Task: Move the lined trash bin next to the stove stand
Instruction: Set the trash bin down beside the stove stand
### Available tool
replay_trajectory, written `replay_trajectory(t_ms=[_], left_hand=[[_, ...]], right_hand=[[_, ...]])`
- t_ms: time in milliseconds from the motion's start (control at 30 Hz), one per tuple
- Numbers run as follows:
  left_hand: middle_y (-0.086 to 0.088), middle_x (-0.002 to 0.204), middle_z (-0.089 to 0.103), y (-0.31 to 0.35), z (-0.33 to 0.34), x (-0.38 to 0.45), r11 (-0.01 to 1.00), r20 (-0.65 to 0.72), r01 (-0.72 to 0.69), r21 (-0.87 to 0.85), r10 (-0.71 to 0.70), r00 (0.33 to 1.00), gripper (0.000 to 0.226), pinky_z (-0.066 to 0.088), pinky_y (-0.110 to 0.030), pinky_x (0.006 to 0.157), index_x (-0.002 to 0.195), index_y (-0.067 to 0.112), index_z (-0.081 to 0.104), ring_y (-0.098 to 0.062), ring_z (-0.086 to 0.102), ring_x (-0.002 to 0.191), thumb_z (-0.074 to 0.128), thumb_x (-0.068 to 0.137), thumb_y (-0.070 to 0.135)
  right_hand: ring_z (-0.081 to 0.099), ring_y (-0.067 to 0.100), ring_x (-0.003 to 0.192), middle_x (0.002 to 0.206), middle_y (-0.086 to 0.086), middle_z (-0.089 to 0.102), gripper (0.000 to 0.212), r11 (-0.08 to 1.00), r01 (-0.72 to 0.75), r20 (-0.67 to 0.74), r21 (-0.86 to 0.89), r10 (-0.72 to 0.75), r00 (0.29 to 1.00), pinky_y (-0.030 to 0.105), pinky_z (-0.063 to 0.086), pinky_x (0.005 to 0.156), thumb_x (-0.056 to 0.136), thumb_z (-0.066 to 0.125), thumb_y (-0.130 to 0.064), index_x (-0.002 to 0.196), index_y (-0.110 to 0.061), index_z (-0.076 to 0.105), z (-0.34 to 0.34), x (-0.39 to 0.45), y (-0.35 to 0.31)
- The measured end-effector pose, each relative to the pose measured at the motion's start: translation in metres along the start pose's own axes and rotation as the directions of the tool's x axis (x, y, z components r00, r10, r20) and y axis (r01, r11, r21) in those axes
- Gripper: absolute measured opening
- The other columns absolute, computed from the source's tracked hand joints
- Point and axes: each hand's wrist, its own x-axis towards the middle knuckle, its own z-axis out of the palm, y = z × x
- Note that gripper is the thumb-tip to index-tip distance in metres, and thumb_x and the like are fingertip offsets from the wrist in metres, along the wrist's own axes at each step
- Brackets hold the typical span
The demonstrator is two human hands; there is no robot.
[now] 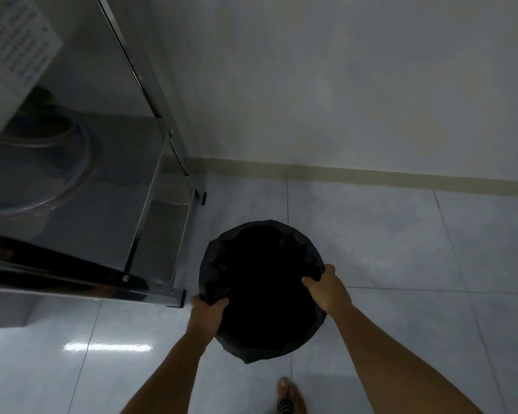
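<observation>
A round trash bin (260,282) lined with a black bag is below me on the tiled floor, just right of the stainless-steel stove stand (150,186). My left hand (207,316) grips the bin's near-left rim over the bag. At the right rim, my right hand (326,291) holds the liner and edge. The bin's inside is dark and nothing can be made out in it. Whether the bin rests on the floor or is lifted cannot be told.
The stand's lower shelf holds a coiled clear hose (51,174). Its black feet (204,198) sit near the wall's beige skirting (371,174). My foot (290,397) is on the floor behind the bin. Grey tiles spread to the right.
</observation>
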Motion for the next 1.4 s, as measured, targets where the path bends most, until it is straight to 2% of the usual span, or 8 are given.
replay_trajectory(t_ms=[100,167,233,300,433,533,967,1400], left_hand=[[-0.016,0.133,0.053,-0.004,0.000,0.000,0.998,0.003,-0.049,0.026,0.049,0.999,0.071,0.045,-0.048,0.107,0.145,0.004,0.034,-0.040,0.050,0.130,0.067,0.087,0.030],[-0.013,0.157,0.036,-0.016,-0.002,-0.002,0.952,-0.069,-0.149,0.269,0.173,0.982,0.091,0.027,-0.050,0.121,0.153,0.011,0.020,-0.037,0.036,0.145,0.058,0.084,0.058],[-0.005,0.168,0.005,-0.034,-0.004,-0.007,0.717,-0.078,-0.256,0.648,0.397,0.914,0.093,0.000,-0.040,0.122,0.160,0.011,0.003,-0.029,0.009,0.156,0.037,0.091,0.064],[0.000,0.162,-0.014,-0.049,-0.007,-0.005,0.495,0.012,-0.330,0.804,0.542,0.840,0.087,-0.009,-0.035,0.120,0.159,0.013,-0.008,-0.021,-0.006,0.156,0.018,0.093,0.064],[-0.014,0.164,0.019,-0.061,-0.008,0.005,0.302,0.072,-0.299,0.905,0.584,0.808,0.081,-0.009,-0.032,0.123,0.156,0.006,0.012,-0.028,0.018,0.152,0.013,0.097,0.061],[-0.020,0.155,0.041,-0.054,-0.006,0.013,0.294,0.082,-0.285,0.912,0.550,0.831,0.077,0.001,-0.037,0.121,0.151,0.004,0.026,-0.034,0.038,0.144,0.017,0.098,0.059],[-0.026,0.148,0.048,0.034,0.009,0.078,0.247,0.070,-0.267,0.931,0.599,0.798,0.083,0.039,-0.054,0.109,0.146,-0.002,0.038,-0.039,0.049,0.137,0.013,0.097,0.060],[-0.022,0.164,0.019,0.114,0.025,0.132,0.258,0.053,-0.285,0.923,0.648,0.760,0.107,0.019,-0.052,0.122,0.156,0.001,0.018,-0.035,0.020,0.153,-0.012,0.084,0.073]], right_hand=[[0.057,0.032,0.124,0.141,0.013,0.054,0.070,0.998,0.065,-0.129,0.016,-0.063,0.990,0.051,0.049,0.103,0.091,0.054,-0.052,0.145,-0.012,0.034,0.011,-0.002,0.006],[0.038,0.029,0.144,0.162,0.009,0.030,0.077,0.990,0.129,-0.262,-0.056,-0.139,0.955,0.051,0.041,0.113,0.095,0.048,-0.052,0.156,-0.014,0.022,0.023,-0.015,0.015],[0.022,0.027,0.152,0.169,0.006,0.011,0.080,0.970,0.176,-0.338,-0.167,-0.224,0.914,0.049,0.037,0.116,0.097,0.043,-0.051,0.160,-0.014,0.010,0.041,-0.032,0.034],[0.018,0.027,0.154,0.169,0.007,0.006,0.083,0.954,0.191,-0.340,-0.232,-0.263,0.903,0.048,0.035,0.118,0.096,0.039,-0.054,0.160,-0.013,0.003,0.057,-0.043,0.052],[0.018,0.031,0.153,0.169,0.008,0.005,0.087,0.956,0.169,-0.369,-0.238,-0.250,0.895,0.048,0.032,0.120,0.093,0.031,-0.059,0.159,-0.013,-0.002,0.069,-0.031,0.063],[0.023,0.035,0.151,0.169,0.007,0.007,0.086,0.950,0.174,-0.385,-0.261,-0.267,0.883,0.049,0.033,0.118,0.093,0.031,-0.059,0.160,-0.014,0.000,0.068,-0.020,0.057],[0.025,0.030,0.151,0.167,0.013,0.017,0.087,0.933,0.266,-0.443,-0.242,-0.351,0.825,0.043,0.031,0.119,0.091,0.020,-0.061,0.159,-0.009,0.007,0.041,0.058,-0.016],[0.026,0.032,0.151,0.167,0.012,0.014,0.079,0.913,0.304,-0.421,-0.271,-0.396,0.816,0.050,0.034,0.118,0.099,0.033,-0.054,0.159,-0.013,0.004,0.006,0.136,-0.090]])
